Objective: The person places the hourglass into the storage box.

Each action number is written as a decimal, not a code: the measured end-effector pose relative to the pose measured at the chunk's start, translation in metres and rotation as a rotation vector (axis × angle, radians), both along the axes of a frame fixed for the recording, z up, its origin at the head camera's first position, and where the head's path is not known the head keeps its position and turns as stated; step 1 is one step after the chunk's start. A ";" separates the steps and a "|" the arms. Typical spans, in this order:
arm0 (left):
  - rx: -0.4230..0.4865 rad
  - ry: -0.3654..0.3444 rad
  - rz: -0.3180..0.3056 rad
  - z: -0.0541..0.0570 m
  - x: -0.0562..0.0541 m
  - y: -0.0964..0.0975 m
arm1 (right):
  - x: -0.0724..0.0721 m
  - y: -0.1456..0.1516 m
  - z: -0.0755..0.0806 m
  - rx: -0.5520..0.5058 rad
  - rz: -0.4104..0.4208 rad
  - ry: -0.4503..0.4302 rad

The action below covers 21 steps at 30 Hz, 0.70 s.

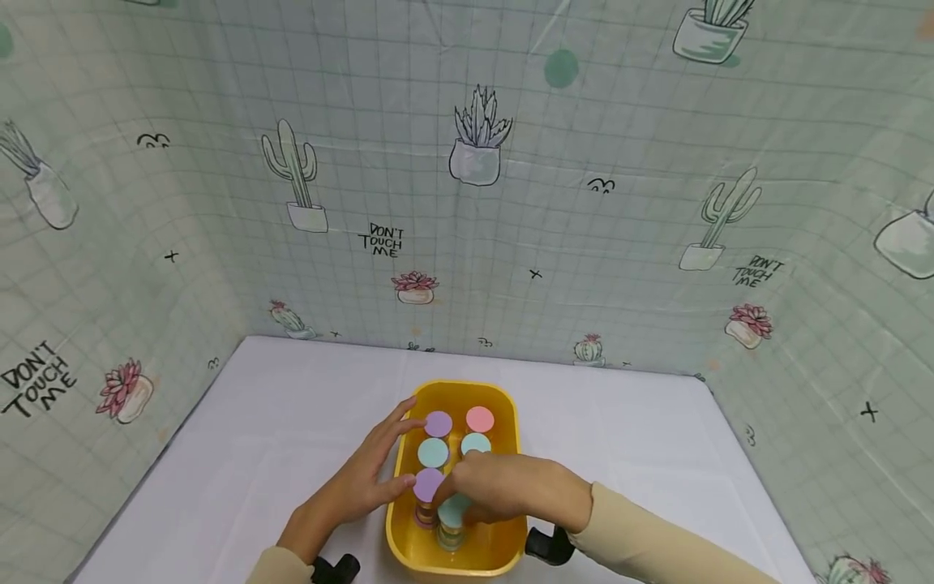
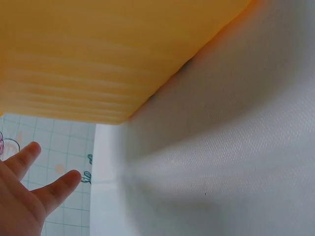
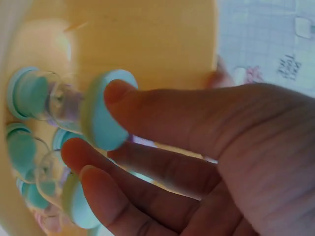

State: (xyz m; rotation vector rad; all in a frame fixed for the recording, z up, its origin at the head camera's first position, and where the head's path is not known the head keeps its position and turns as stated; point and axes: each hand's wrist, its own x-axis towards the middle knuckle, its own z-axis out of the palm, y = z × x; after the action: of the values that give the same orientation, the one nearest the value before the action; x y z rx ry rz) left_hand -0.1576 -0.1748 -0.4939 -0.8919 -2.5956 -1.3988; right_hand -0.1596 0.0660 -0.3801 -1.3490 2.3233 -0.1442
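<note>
Inside a yellow plastic tub [image 1: 503,558] stand several small clear jars in stacks, with purple, teal and pink lids. My right hand [image 1: 511,489] reaches over the right rim and pinches the teal-lidded jar [image 1: 454,512] at the near end. In the right wrist view, the thumb lies on its teal lid [image 3: 110,118], with the index finger at the lid's edge. My left hand [image 1: 372,466] spreads over the left rim, its fingers straight. Its thumb tip is right by a purple lid [image 1: 428,485], and its index fingertip is near the far purple lid [image 1: 439,423].
A white-covered table [image 1: 620,430] lies under the tub. Behind and on both sides hangs a grid-patterned cloth [image 1: 554,268] printed with cacti. A pink lid [image 1: 480,418] and a teal lid [image 1: 476,443] stand in the tub's far right part. Black wrist mounts [image 1: 549,546] sit on both wrists.
</note>
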 end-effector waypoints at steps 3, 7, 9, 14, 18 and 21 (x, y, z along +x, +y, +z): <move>-0.001 -0.001 0.009 -0.001 0.001 0.000 | -0.002 0.006 0.004 -0.074 -0.039 -0.019; 0.003 -0.009 0.017 -0.002 0.003 0.000 | -0.008 0.023 0.007 -0.264 -0.128 -0.040; 0.009 -0.010 0.014 -0.002 0.003 0.000 | -0.012 0.037 0.007 -0.386 -0.188 -0.013; 0.009 -0.005 0.017 -0.003 0.002 0.001 | -0.023 0.081 -0.003 -0.620 -0.340 0.221; -0.005 -0.016 0.027 -0.001 0.003 0.001 | -0.031 0.113 -0.017 -0.681 -0.480 0.370; -0.023 -0.022 0.035 0.001 0.004 0.001 | -0.036 0.133 -0.028 -0.682 -0.577 0.417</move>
State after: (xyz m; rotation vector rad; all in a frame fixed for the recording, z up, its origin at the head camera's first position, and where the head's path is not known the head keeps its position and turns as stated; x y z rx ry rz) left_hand -0.1540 -0.1742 -0.4926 -0.8337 -2.6349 -1.3810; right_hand -0.1955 0.1994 -0.4078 -0.9763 3.1397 -0.9914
